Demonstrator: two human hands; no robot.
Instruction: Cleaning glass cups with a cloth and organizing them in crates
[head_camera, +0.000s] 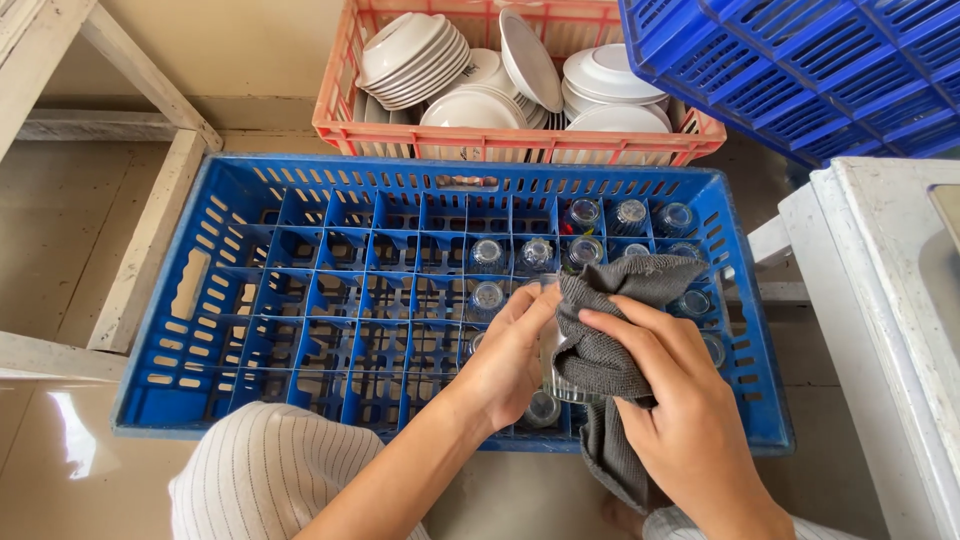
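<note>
Glass (560, 372): upright over blue crate (200, 285), between both hands.
Left hand (510, 355): grips glass side.
Right hand (675, 405): presses grey cloth (610, 330) against it.

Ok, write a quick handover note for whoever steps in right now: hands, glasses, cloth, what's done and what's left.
Left hand: grips a clear glass over the blue divided crate.
Right hand: presses a grey cloth around and into that glass.
Done: about a dozen glasses sit in the crate's right-hand cells.
Left: the glass in hand is not yet in a cell; most cells on the crate's left side show no glasses.
Nearby: white bowls and plates in an orange crate behind.
</note>
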